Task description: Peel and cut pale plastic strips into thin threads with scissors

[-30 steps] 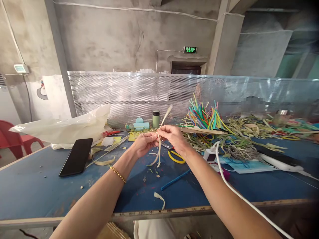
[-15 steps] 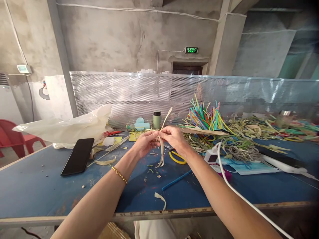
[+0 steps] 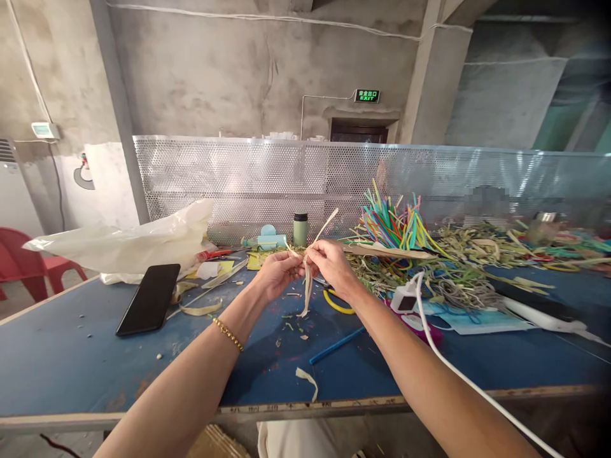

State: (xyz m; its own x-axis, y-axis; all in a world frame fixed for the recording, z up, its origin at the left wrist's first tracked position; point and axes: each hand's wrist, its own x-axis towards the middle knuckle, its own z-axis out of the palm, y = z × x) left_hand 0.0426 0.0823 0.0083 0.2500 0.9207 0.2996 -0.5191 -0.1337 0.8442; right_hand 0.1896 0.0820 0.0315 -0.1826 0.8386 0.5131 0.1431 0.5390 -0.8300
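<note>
Pale, dry, flat plant-fibre strips (image 3: 308, 294) are pinched between my two hands above the middle of the blue table. My left hand (image 3: 279, 273) grips them with closed fingers. Fingertips of my right hand (image 3: 329, 262) pinch the same strips from the other side, close against the left. One end sticks up and to the right, while split ends hang below the hands. Where the strips cross, the fingers partly cover them. Scissors with yellow handles (image 3: 340, 304) lie below my right hand, partly hidden by the wrist.
A black phone (image 3: 149, 300) and a white plastic sheet (image 3: 128, 245) lie on the left. A green bottle (image 3: 300, 230) stands behind my hands. Colourful stems (image 3: 394, 226) and dried leaves (image 3: 477, 248) pile up at right. A white cable (image 3: 424, 331) runs past my right forearm.
The upper end of the strips now leans further right, and the hanging ends have shifted slightly left. My hands stay close together in nearly the same place.
</note>
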